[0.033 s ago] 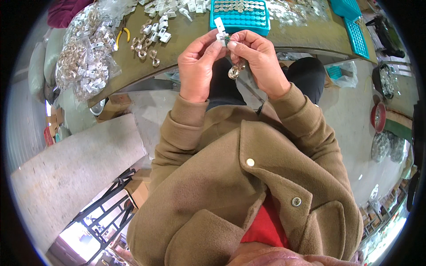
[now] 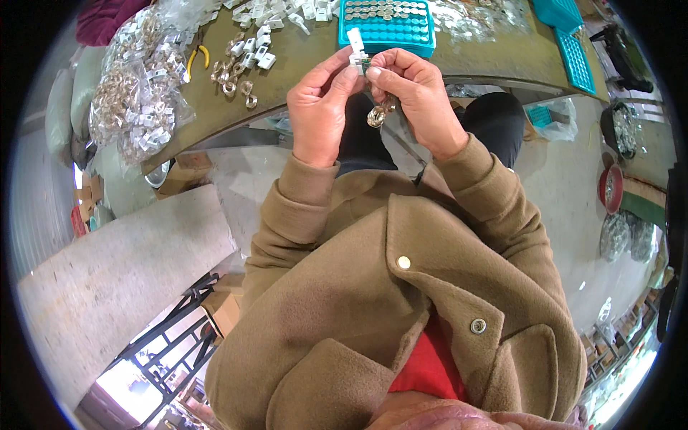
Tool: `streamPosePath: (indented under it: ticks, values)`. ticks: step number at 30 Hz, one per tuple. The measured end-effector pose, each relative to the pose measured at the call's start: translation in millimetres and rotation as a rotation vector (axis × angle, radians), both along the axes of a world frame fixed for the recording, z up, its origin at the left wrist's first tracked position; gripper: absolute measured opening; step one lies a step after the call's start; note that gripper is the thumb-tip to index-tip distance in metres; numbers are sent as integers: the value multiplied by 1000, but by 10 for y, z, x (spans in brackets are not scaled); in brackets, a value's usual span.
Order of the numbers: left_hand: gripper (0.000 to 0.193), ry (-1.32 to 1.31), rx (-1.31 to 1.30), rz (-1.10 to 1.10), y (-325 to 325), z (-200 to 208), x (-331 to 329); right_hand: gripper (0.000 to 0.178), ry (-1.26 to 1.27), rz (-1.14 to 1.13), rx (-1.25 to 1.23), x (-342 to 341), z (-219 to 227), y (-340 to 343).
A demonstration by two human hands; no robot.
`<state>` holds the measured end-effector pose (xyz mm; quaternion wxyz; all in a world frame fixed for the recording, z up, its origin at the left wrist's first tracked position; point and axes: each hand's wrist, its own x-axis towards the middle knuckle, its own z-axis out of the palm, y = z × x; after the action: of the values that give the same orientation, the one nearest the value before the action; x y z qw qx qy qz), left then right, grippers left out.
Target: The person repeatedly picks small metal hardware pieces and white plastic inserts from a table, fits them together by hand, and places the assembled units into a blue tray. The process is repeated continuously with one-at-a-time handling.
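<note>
Just off the table's near edge, both my hands meet fingertip to fingertip. Between thumb and fingers, my left hand pinches a small white plastic case whose lid stands up. My right hand is closed on a tiny green circuit board at the side of the case; fingertips hide part of it. Below the right fingers dangles a coiled wire in clear, copper-toned loops. Whether it is joined to the board I cannot tell.
On the table, loose white cases, several wire coils and yellow-handled pliers lie to the left. A bulging clear bag hangs over the left edge. Ahead is a teal tray of round metal pieces; flat silvery parts spread right.
</note>
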<state>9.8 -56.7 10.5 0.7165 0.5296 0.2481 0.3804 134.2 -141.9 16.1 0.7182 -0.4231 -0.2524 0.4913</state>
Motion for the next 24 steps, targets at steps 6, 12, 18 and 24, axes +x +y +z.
streamPosePath:
  ticks: [6, 12, 18, 24]
  values:
    - [28, 61, 203, 52, -77, -47, 93, 6, -135, -87, 1, -13, -30, 52]
    - [30, 29, 15, -50, -82, -1, 81, 5, -184, -119, -8, 4, -88, 63]
    - [25, 133, -139, -51, 41, 108, 40, 9, -261, -45, -71, 14, -1, -12]
    - [22, 223, -107, 32, 46, 180, 3, 12, -404, -115, 16, 13, 52, -17]
